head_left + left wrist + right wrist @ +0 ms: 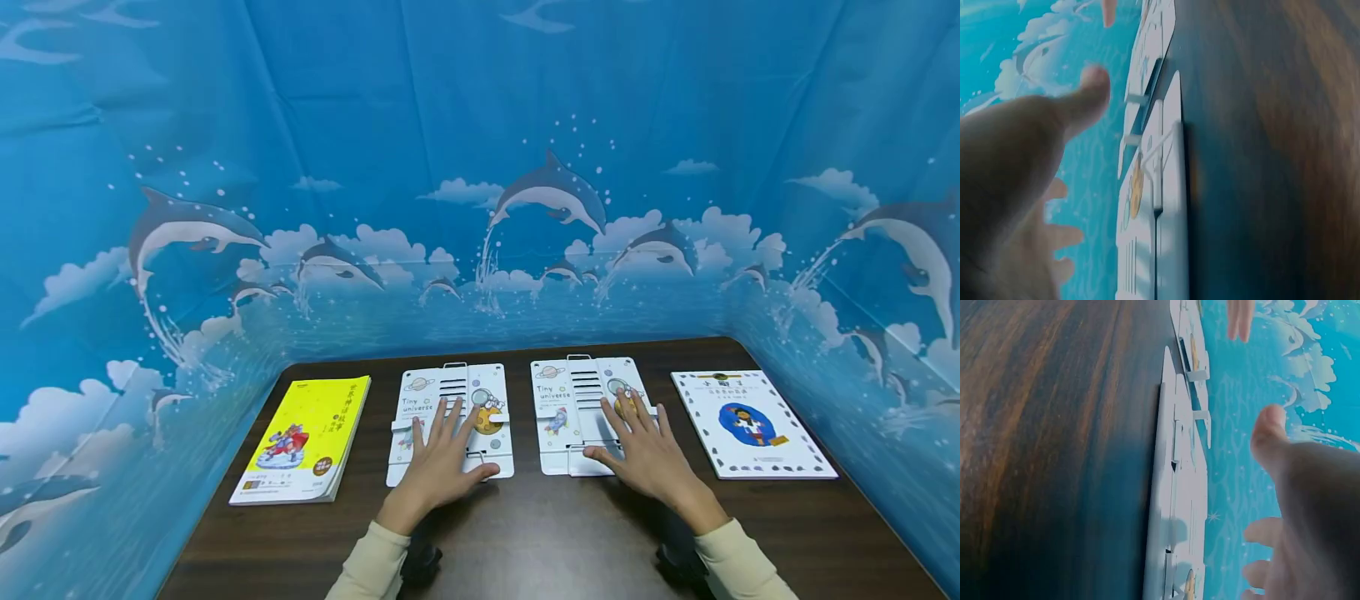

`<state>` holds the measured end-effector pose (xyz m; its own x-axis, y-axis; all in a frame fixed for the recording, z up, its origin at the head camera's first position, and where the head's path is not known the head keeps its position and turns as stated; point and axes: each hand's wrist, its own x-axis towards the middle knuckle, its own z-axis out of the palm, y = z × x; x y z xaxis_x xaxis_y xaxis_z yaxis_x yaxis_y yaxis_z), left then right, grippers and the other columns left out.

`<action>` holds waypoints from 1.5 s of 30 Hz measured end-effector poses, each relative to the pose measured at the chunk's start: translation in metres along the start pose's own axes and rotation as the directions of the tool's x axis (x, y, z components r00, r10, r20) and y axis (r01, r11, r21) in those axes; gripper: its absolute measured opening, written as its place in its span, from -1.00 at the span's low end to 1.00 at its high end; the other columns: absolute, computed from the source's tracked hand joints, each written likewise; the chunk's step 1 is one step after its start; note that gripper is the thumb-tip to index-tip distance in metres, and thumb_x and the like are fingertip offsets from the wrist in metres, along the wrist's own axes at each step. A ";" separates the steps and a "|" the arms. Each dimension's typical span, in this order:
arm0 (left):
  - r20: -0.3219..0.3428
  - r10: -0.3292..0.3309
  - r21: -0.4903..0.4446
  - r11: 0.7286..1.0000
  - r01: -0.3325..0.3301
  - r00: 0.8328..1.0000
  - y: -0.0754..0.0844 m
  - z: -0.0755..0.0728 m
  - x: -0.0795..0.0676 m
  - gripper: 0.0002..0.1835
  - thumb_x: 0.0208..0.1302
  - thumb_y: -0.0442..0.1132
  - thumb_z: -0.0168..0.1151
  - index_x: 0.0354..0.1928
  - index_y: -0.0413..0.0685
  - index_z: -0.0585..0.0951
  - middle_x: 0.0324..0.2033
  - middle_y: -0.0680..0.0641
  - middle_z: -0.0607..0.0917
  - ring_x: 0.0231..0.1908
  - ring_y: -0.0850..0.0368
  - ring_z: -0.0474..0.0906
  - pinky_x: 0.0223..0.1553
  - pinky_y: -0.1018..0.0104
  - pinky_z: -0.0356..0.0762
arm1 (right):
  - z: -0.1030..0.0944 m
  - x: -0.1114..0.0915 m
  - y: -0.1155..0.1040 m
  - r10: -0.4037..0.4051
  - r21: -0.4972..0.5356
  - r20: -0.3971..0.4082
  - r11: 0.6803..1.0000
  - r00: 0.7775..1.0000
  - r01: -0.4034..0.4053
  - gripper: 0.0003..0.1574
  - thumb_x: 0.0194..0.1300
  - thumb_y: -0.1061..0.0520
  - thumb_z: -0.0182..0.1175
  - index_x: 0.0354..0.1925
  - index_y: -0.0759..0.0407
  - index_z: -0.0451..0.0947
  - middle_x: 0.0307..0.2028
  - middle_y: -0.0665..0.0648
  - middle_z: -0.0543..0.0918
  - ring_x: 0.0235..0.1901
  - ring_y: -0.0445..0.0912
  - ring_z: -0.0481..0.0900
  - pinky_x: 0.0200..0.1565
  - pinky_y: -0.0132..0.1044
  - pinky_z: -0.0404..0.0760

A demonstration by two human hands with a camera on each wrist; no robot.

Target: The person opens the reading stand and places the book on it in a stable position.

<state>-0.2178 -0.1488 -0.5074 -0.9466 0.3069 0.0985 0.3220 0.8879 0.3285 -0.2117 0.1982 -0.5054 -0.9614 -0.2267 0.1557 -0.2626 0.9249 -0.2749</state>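
Note:
Two flat white book stands printed "Tiny universe" lie side by side on the dark table. My left hand is over the lower part of the left stand, fingers spread and pointing away. Over the right stand is my right hand, its fingers also spread. Both wrist views show a gap between the hand and the stand's surface; neither hand grips anything. In the left wrist view the stand is edge-on beside the left thumb. The right wrist view shows a folded stand in the same way.
A thick yellow book lies at the table's left. At the right is a thinner white book with a blue round picture. A blue dolphin-print curtain encloses the back and sides of the brown wooden table.

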 end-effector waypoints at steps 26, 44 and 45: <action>-0.076 0.212 -0.241 0.944 -0.225 0.974 0.104 0.055 0.038 -0.94 0.30 -0.35 0.37 -0.25 -0.16 0.78 -0.44 0.06 0.72 -0.43 0.39 0.51 -0.35 0.57 0.48 | -0.001 0.001 0.047 0.190 0.289 0.159 0.930 0.969 -0.230 -0.77 0.41 0.12 0.36 -0.31 0.21 0.54 -0.48 0.04 0.51 -0.46 -0.11 0.44 -0.42 -0.29 0.37; 0.010 0.069 -0.289 0.955 -0.063 0.998 0.114 0.062 0.046 -0.74 0.09 -0.22 0.63 -0.39 -0.10 0.66 -0.55 0.07 0.65 -0.53 0.27 0.47 -0.46 0.40 0.44 | -0.015 0.002 0.063 0.096 0.407 0.346 0.881 0.933 -0.241 -0.63 0.13 0.23 0.59 -0.21 0.22 0.58 -0.38 0.06 0.57 -0.32 -0.08 0.51 -0.25 -0.23 0.48; 0.016 0.054 -0.283 0.958 -0.048 0.998 0.114 0.061 0.046 -0.74 0.08 -0.21 0.64 -0.42 -0.08 0.65 -0.54 0.07 0.65 -0.53 0.26 0.47 -0.46 0.40 0.43 | -0.015 0.002 0.063 0.092 0.406 0.346 0.882 0.934 -0.237 -0.64 0.14 0.23 0.59 -0.22 0.22 0.58 -0.39 0.05 0.57 -0.33 -0.09 0.51 -0.25 -0.24 0.47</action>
<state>-0.2243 -0.0125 -0.5230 -0.9274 0.3600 0.1013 0.3497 0.7387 0.5762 -0.2292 0.2604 -0.5084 -0.9501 -0.2325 -0.2081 -0.0369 0.7459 -0.6650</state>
